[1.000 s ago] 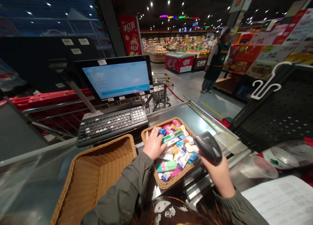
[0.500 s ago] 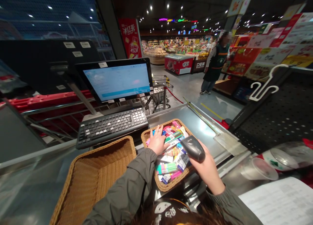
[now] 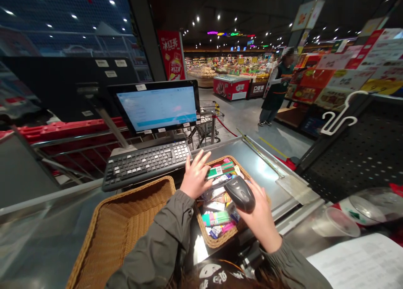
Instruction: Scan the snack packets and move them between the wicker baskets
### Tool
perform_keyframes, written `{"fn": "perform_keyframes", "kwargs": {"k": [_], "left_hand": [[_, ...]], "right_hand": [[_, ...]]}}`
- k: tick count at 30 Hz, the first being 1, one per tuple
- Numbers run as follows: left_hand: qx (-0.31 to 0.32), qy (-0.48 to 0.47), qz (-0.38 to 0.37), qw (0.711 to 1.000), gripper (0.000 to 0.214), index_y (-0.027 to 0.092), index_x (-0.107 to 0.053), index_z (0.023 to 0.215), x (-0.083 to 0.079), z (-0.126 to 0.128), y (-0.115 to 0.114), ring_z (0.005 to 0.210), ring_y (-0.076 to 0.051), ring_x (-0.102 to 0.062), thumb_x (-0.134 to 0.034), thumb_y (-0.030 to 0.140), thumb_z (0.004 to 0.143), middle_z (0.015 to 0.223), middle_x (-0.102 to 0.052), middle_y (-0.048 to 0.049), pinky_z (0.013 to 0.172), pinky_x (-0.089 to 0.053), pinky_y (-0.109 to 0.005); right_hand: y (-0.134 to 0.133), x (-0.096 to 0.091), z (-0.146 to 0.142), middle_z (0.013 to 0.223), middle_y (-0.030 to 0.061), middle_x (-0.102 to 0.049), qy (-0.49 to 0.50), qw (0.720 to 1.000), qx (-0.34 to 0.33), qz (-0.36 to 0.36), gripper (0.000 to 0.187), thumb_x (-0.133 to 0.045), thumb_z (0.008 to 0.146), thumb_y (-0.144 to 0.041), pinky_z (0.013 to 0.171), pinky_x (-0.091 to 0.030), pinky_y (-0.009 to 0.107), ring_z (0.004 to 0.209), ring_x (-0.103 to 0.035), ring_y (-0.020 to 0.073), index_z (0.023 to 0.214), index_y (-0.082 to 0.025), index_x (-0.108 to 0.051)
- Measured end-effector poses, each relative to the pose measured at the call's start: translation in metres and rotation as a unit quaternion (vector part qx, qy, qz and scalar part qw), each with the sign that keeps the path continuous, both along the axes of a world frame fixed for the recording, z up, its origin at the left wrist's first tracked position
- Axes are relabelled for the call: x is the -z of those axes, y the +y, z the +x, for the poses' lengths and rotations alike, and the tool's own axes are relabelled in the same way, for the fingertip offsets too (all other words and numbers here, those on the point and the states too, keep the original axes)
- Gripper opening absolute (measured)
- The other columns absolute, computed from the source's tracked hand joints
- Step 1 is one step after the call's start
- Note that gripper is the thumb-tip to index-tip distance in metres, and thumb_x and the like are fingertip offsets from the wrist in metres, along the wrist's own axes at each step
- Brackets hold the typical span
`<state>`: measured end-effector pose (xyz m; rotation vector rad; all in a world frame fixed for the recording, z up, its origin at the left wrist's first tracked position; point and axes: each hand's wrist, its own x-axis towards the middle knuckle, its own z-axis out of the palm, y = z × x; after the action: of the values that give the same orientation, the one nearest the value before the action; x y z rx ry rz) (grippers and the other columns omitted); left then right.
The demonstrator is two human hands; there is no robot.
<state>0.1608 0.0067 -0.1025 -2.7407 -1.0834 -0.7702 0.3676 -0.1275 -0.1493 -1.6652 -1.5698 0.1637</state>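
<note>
My left hand (image 3: pixel 195 175) is over the upper left of a wicker basket (image 3: pixel 217 242). Its thumb side grips the end of a long green packet (image 3: pixel 222 170) with a white barcode label, the other fingers stretched out. My right hand (image 3: pixel 260 215) is wrapped round a black handheld barcode scanner (image 3: pixel 241 193), its head tilted towards the upper left, above the basket. Below the scanner lie small colourful packets, among them a turquoise and green one (image 3: pixel 215 218) and a pink one (image 3: pixel 228 227). The scanner hides part of the contents.
A second wicker basket (image 3: pixel 126 222) stands on the left, near a keyboard (image 3: pixel 147 161) and a lit monitor (image 3: pixel 159 106). At right are a metal counter (image 3: pixel 258 157), a white hanger (image 3: pixel 340 115), a plastic cup (image 3: pixel 336 222) and paper sheets (image 3: pixel 362 261). A person (image 3: pixel 277 85) stands beyond.
My left hand has risen towards the keyboard, and the green packet has shifted up and left with it, its barcode now showing. The scanner has moved left. The person's arms are now raised in front.
</note>
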Motion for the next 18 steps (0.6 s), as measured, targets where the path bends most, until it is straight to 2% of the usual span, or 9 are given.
{"fn": "perform_keyframes", "kwargs": {"k": [3,9,13,18], "left_hand": [[-0.017,-0.018,0.026,0.999,0.017,0.020,-0.064,0.096,-0.014,-0.015,0.000,0.148,-0.034,-0.024,-0.065,0.028,0.081,0.155,-0.040,-0.0115,0.118,-0.007,-0.068],[-0.059,-0.043,0.056,0.996,0.016,0.020,-0.063,0.093,-0.036,-0.054,0.000,0.147,-0.034,-0.027,-0.067,0.027,0.079,0.152,-0.044,-0.0119,0.118,-0.007,-0.067],[-0.092,-0.047,0.064,0.993,0.017,0.021,-0.063,0.093,-0.042,-0.090,0.000,0.147,-0.034,-0.027,-0.066,0.026,0.078,0.152,-0.044,-0.0116,0.118,-0.008,-0.067],[-0.124,-0.042,0.067,0.989,0.018,0.021,-0.063,0.094,-0.044,-0.132,-0.007,0.147,-0.033,-0.028,-0.066,0.024,0.077,0.152,-0.044,-0.0117,0.118,-0.010,-0.066]], "right_hand": [[0.008,-0.017,-0.008,0.136,0.0164,-0.057,0.005,0.999,-0.015,0.028,0.058,-0.063,0.080,-0.040,0.114,-0.022,0.068,0.137,-0.044,0.0373,0.132,-0.019,-0.049],[0.035,-0.055,-0.038,0.130,0.0169,-0.061,-0.001,0.992,-0.083,0.091,0.054,-0.065,0.077,-0.033,0.110,-0.038,0.058,0.130,-0.051,0.0344,0.128,-0.016,-0.054],[0.054,-0.068,-0.070,0.122,0.0145,-0.067,-0.008,0.988,-0.127,0.085,0.044,-0.065,0.077,-0.032,0.108,-0.041,0.055,0.123,-0.056,0.0342,0.119,-0.018,-0.061],[0.065,-0.076,-0.105,0.118,0.0128,-0.068,-0.006,0.983,-0.171,0.069,0.042,-0.067,0.075,-0.030,0.109,-0.042,0.053,0.121,-0.058,0.0332,0.115,-0.019,-0.064]]}}
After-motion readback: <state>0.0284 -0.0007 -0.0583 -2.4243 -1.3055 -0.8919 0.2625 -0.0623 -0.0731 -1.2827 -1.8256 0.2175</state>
